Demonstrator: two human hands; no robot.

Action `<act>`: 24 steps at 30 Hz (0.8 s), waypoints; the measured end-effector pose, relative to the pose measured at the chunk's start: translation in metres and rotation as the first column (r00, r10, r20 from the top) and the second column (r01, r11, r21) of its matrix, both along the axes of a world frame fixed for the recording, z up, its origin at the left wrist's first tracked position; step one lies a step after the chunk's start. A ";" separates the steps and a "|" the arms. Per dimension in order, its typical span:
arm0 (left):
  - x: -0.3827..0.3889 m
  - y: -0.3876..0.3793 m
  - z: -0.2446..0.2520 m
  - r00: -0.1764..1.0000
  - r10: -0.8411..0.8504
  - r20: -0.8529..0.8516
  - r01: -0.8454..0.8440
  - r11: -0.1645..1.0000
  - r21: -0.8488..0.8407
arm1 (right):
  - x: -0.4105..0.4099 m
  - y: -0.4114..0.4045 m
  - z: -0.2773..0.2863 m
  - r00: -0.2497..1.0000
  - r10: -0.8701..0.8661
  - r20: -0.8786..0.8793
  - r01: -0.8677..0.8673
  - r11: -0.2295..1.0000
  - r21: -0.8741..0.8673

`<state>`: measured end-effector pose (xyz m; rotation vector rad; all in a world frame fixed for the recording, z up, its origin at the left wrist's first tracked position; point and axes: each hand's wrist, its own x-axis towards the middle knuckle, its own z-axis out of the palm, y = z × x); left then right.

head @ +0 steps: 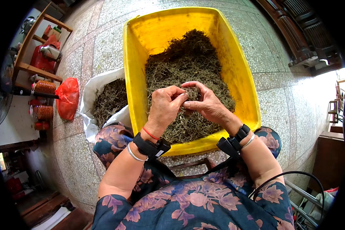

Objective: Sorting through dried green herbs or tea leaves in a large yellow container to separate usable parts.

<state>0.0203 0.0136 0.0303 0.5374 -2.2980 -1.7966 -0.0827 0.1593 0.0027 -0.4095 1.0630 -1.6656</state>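
Both hands meet above a large yellow plastic tub (pixel 245 95) standing in front of me. A heap of dried plant stems (pixel 175 69), greyish green with a darker mound at the far end, covers its bottom. My right hand (pixel 205 100) curls its thumb and fingers around a small clump of dried stems (pixel 192 92). At the left edge of that clump, my left hand (pixel 166 103) has its thumb and forefinger pinched together. What lies between those fingertips is too small to make out. Both wrists wear black strapped devices and silver-coloured bangles.
A white sack (pixel 89 100) with more dried stems (pixel 112 99) leans against the tub's left side. Farther left are a red plastic bag (pixel 67 97), several jars and a wooden rack (pixel 40 72). Dark carved wooden furniture (pixel 302 43) stands far right. The floor (pixel 109 49) is speckled terrazzo.
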 end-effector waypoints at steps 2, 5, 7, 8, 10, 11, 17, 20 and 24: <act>-0.001 0.000 0.004 0.999 -0.014 0.029 0.014 1.000 0.001 | 0.000 0.000 -0.001 1.000 -0.007 0.013 0.007 1.000 0.013; 0.001 -0.002 0.000 1.000 0.012 0.024 -0.015 0.993 0.113 | 0.002 -0.002 0.001 0.998 -0.024 0.053 0.022 0.999 0.028; 0.000 -0.003 -0.002 0.999 0.046 -0.008 -0.043 0.972 0.231 | 0.002 -0.002 0.002 0.996 -0.042 0.078 0.039 0.999 0.037; 0.001 -0.006 -0.001 0.998 0.060 -0.001 -0.059 0.974 0.219 | 0.002 -0.002 0.002 0.995 -0.040 0.095 0.037 0.999 0.038; 0.002 -0.011 0.000 0.997 0.071 0.002 -0.070 0.983 0.171 | 0.002 -0.003 0.003 0.993 -0.038 0.114 0.034 0.999 0.037; 0.002 -0.013 -0.001 0.997 0.072 0.002 -0.071 0.983 0.170 | 0.002 -0.003 0.003 0.991 -0.031 0.128 0.025 0.999 0.047; 0.000 -0.015 0.002 0.996 -0.058 -0.069 0.058 0.998 -0.004 | 0.001 -0.001 -0.004 0.990 0.033 0.135 -0.036 0.999 0.024; -0.003 -0.011 0.003 0.996 -0.072 -0.061 0.079 0.989 0.125 | 0.003 -0.003 -0.003 0.997 0.046 0.056 -0.049 0.998 0.043; -0.006 -0.012 0.001 0.998 -0.067 0.010 0.065 0.994 0.087 | 0.003 -0.001 0.003 0.995 0.095 0.034 -0.098 0.992 0.077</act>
